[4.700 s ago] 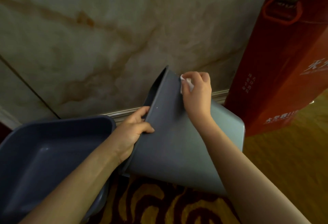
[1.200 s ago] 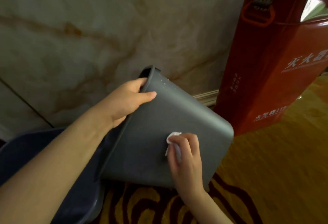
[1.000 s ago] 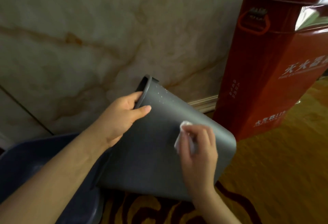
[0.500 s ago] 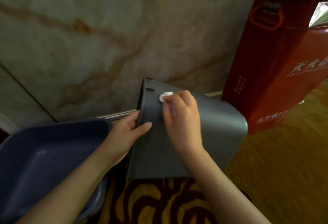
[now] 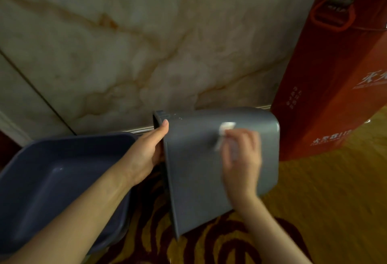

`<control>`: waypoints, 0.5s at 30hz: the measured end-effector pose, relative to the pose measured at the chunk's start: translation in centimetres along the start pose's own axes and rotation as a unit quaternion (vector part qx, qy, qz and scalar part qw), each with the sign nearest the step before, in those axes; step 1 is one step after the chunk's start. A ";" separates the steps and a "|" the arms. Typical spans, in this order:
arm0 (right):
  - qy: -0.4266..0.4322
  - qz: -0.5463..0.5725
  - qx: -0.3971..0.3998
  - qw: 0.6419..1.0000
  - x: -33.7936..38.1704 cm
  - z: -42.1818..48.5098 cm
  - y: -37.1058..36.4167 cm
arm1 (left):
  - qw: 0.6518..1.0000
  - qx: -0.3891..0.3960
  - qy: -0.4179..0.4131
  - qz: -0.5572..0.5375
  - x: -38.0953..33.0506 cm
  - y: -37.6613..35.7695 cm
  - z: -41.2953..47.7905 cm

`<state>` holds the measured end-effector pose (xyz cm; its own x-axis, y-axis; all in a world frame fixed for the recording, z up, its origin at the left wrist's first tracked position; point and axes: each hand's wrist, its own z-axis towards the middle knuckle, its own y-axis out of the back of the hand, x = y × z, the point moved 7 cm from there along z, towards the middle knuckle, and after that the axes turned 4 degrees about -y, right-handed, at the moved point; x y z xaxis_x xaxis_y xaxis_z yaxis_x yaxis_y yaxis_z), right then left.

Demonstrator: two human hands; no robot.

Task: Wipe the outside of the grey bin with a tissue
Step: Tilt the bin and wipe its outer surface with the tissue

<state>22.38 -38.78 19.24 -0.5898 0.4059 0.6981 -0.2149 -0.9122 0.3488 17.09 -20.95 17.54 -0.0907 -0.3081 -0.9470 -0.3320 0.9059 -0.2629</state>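
Marble-look wall (image 5: 146,44) behind, patterned carpet (image 5: 230,249) below, red box (image 5: 335,75) far right, dark blue tub (image 5: 41,180) near left. Grey bin (image 5: 199,180) tipped on its side mid-frame, left hand (image 5: 146,152) clamped on rim, right hand (image 5: 240,159) (blurred) pinching tissue (image 5: 225,129) against upper wall. Mid-wipe, by the look of it; next probably: rotate bin, cover unwiped faces.

Marble-look wall (image 5: 146,44) behind, beige w/ brown veins, one dark seam running diagonally at left. Tall red box (image 5: 335,79) at right — white lettering, red handle near top, standing upright against wall. Dark blue-grey tub (image 5: 41,180) at lower left, open side up. Yellow carpet (image 5: 335,201) w/ dark red swirls underneath — blurry toward edges.
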 end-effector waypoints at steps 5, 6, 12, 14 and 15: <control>0.130 0.063 0.132 0.981 7.1 -2.9 -5.8 | 1.000 -0.011 0.019 0.017 0.7 -0.3 0.0; 0.133 0.056 0.130 0.981 6.7 -2.7 -5.9 | 0.999 -0.026 -0.003 0.023 0.6 -0.1 0.0; 0.027 -0.008 -0.002 1.000 -1.6 -0.8 -1.4 | 0.995 -0.044 -0.056 0.064 0.6 0.1 -0.4; -0.034 -0.044 -0.049 0.997 -5.4 -0.4 0.8 | 0.994 -0.055 -0.060 0.074 0.5 0.0 -0.7; -0.061 -0.055 -0.069 0.994 -7.0 -0.2 1.9 | 0.993 -0.062 -0.063 0.073 0.4 0.0 -0.7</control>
<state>25.94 -43.35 14.83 -0.4589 0.5002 0.7343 -0.3827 -0.8571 0.3447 16.38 -21.32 17.28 -0.0311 -0.1298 -0.9910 -0.4377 0.8931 -0.1033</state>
